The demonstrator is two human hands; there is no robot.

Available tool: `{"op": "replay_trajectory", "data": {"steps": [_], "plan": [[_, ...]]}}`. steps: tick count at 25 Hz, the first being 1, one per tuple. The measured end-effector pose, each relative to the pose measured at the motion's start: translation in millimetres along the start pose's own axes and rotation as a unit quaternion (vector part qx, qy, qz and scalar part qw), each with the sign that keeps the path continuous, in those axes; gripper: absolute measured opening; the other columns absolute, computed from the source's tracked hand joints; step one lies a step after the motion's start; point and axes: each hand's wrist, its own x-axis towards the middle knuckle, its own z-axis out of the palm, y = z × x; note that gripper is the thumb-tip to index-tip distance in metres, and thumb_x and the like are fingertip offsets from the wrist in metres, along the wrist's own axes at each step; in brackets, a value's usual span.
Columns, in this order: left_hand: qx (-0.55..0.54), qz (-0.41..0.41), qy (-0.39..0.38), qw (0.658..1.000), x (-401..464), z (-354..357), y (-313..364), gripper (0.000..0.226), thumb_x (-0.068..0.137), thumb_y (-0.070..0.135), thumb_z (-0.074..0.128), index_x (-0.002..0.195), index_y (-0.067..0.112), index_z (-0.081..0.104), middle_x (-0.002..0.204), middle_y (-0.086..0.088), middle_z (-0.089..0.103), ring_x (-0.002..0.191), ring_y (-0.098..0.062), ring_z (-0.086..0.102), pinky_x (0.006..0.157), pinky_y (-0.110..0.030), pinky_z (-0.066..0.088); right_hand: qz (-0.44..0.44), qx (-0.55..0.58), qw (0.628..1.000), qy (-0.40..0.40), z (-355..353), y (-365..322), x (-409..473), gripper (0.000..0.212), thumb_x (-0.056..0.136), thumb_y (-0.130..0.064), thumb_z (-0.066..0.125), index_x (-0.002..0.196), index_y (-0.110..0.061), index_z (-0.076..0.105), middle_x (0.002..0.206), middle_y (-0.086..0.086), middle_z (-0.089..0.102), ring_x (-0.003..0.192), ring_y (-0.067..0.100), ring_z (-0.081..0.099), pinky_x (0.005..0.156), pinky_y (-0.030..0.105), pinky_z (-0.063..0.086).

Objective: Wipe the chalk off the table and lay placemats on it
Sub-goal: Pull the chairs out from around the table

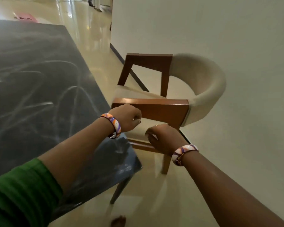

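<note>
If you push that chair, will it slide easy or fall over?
The chair would probably slide rather than tip: its wooden legs stand on a shiny, smooth-looking floor. It looks fairly heavy, with thick wooden arms and a padded back. Pushing high on the backrest might rock it more than pushing at the arm, where the left hand is.

Obstacles: we note a chair [167,102] close against the bench [31,79] near right corner. Free room: we find open floor [92,46] between bench edge and wall [220,30], far side.
</note>
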Motion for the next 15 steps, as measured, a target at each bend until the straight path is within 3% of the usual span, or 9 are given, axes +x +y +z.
{"op": "replay_trajectory", "data": {"steps": [2,5,8,10,12,15], "plan": [[0.013,-0.008,-0.013,1.000,54,7,14,0.026,0.094,0.030,0.049,0.112,0.015,0.059,0.107,-0.005,0.061,0.090,-0.016,0.056,0.077,-0.023,0.043,0.009,-0.017,1.000,0.003,-12,53,10,0.026,0.097,-0.021,0.047,0.114,-0.013,0.065,0.106,0.005,0.066,0.094,0.019,0.061,0.072,0.019,0.041],[0.052,-0.035,-0.051,0.997,114,18,32,0.047,0.093,0.033,0.049,0.136,0.017,0.039,0.137,-0.009,0.043,0.119,-0.026,0.047,0.096,-0.035,0.043,0.008,-0.029,0.999,0.025,-25,112,23,0.024,0.095,-0.016,0.050,0.110,-0.010,0.066,0.102,0.008,0.067,0.093,0.024,0.062,0.073,0.026,0.049],[0.110,-0.056,-0.082,0.989,162,36,46,0.058,0.093,0.041,0.047,0.142,0.017,0.028,0.148,-0.009,0.031,0.135,-0.029,0.030,0.108,-0.042,0.032,-0.001,-0.077,0.993,0.085,-28,170,41,0.033,0.087,-0.010,0.060,0.120,-0.009,0.062,0.121,0.016,0.062,0.113,0.033,0.057,0.092,0.042,0.047],[0.120,-0.052,-0.094,0.987,189,50,59,0.056,0.093,0.047,0.043,0.138,0.017,0.032,0.141,-0.008,0.041,0.130,-0.027,0.036,0.108,-0.041,0.030,0.022,-0.091,0.992,0.085,-33,209,49,0.041,0.090,-0.020,0.057,0.131,-0.014,0.053,0.135,0.012,0.053,0.128,0.030,0.045,0.108,0.042,0.032],[0.105,-0.052,-0.096,0.988,216,65,84,0.055,0.093,0.051,0.040,0.134,0.015,0.038,0.131,-0.008,0.050,0.118,-0.025,0.046,0.103,-0.038,0.033,0.002,-0.123,0.989,0.083,-38,254,55,0.043,0.095,-0.037,0.041,0.132,-0.019,0.052,0.136,0.007,0.053,0.132,0.026,0.042,0.113,0.043,0.021],[0.054,-0.086,-0.075,0.992,255,82,124,0.057,0.087,0.053,0.051,0.127,0.013,0.045,0.118,-0.007,0.057,0.095,-0.018,0.053,0.087,-0.029,0.044,-0.066,-0.148,0.983,0.085,-50,310,64,0.051,0.091,-0.047,0.028,0.120,-0.022,0.062,0.119,0.005,0.064,0.120,0.028,0.054,0.108,0.051,0.027]]}}
